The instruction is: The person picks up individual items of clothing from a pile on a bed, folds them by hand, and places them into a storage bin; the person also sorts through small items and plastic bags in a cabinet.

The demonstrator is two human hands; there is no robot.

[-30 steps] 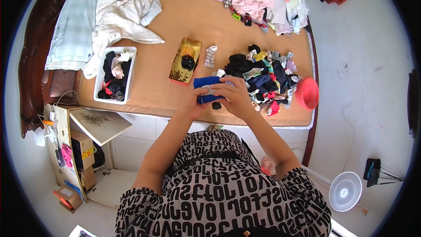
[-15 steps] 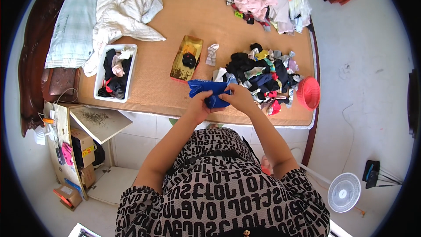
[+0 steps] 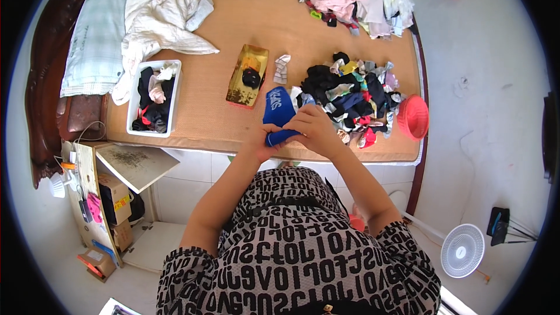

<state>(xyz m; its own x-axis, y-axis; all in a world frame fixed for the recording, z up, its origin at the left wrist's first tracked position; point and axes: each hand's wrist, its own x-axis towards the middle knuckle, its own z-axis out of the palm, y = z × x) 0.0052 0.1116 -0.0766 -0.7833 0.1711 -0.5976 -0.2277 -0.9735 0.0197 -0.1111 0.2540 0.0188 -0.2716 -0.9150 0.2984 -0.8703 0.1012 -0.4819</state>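
Both hands hold one blue garment (image 3: 279, 107) with white lettering, in front of my body at the bed's near edge. Its upper part spreads flat above the fingers, while the near end is folded over into a thick roll. My left hand (image 3: 262, 142) is closed on the left end of the roll. From the right, my right hand (image 3: 313, 130) grips the roll with its fingers curled over the top. Whether it is a sock or underwear I cannot tell. Just right of the hands lies a heap of small mixed clothes (image 3: 350, 96).
On the bed stand a white bin (image 3: 177, 96) of dark clothes, a golden box (image 3: 238, 94) holding a black bundle, and a red basket (image 3: 413, 118). A striped sock (image 3: 282, 69) lies beside the box. Farther back are a larger clothes pile (image 3: 350, 0) and a quilt (image 3: 166, 17).
The blue garment was bunched sideways between my hands; now its lettered part spreads upward and the near end is rolled. My right hand has turned over the roll.
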